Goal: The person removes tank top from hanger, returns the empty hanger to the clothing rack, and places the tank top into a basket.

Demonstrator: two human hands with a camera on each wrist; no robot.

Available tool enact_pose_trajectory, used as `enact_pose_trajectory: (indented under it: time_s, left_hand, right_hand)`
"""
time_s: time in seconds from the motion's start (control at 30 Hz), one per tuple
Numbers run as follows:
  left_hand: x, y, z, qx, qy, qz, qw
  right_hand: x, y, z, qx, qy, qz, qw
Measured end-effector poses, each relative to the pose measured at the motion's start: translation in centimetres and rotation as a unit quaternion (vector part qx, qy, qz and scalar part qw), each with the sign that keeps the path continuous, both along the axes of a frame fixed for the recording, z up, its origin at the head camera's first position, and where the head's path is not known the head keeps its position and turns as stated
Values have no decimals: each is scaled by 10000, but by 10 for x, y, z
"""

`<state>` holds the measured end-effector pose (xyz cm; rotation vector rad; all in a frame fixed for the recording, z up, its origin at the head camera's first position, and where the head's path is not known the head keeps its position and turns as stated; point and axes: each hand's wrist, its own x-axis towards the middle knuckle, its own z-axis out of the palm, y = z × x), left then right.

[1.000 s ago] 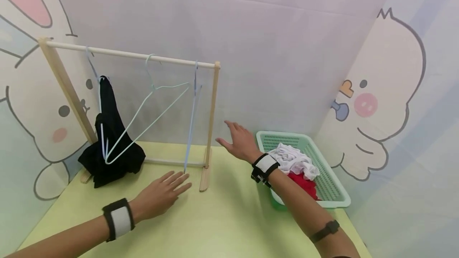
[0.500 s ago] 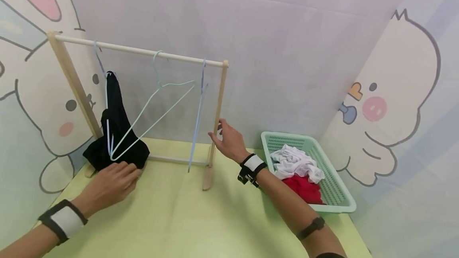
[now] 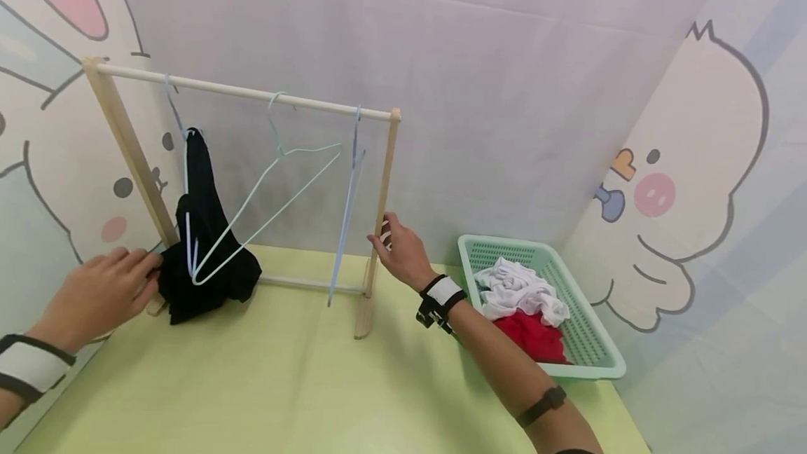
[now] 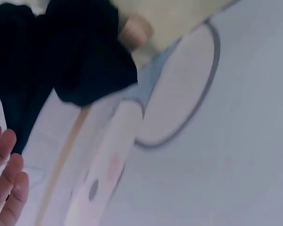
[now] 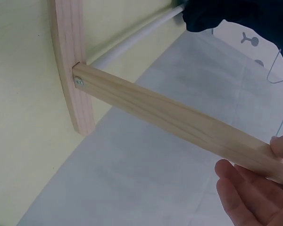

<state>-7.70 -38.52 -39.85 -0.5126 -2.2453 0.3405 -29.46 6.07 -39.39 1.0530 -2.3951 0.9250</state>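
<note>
My right hand point(image 3: 403, 254) is at the right post point(image 3: 386, 174) of a small wooden clothes rack. In the right wrist view, the thumb lies along one side of the post point(image 5: 179, 117) and the fingers curl at the other. At the far left, my left hand point(image 3: 104, 289) hovers beside a black garment point(image 3: 208, 244), its fingers loosely bent and holding nothing. The garment droops from a hanger point(image 3: 175, 112) at the rack's left end, its lower part bunched on the table. Bare on the rod point(image 3: 239, 88) hang a mint-green hanger point(image 3: 280, 152) and a blue hanger point(image 3: 345, 230).
To the right stands a green plastic basket point(image 3: 595, 321) with white cloth point(image 3: 520, 293) and red cloth point(image 3: 536, 338) inside. The rack's foot point(image 3: 364, 317) rests on the yellow-green table point(image 3: 302, 384). Printed cartoon curtains point(image 3: 504, 125) enclose the back and sides.
My left hand has swept left from in front of the rack to beyond the black garment. My right hand has moved left onto the right post and stays there.
</note>
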Motion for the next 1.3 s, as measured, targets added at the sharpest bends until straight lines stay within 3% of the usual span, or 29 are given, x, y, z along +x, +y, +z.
enact_pose_trajectory:
  time_s: [0.1,0.27,0.5,0.63,0.83,1.3]
  left_hand:
    - [0,-5,21,101,-97,389,9991]
    - [-9,-6,59,325,133,872,9956]
    - [-32,5,98,615,587,777,9933]
    - [-40,13,110,893,292,940,9911]
    - [-49,24,126,1362,-365,1324,9811]
    - [-59,43,143,1972,-1040,1258,9667]
  right_hand:
    - [2,0,-1,37,79,-46,10000]
    - [4,-1,-1,275,305,-181,9990]
    - [3,-1,1,312,532,-234,9978]
    - [3,-1,0,342,617,-240,9972]
    - [5,-1,0,404,613,-295,9969]
    - [6,0,1,532,580,-379,9962]
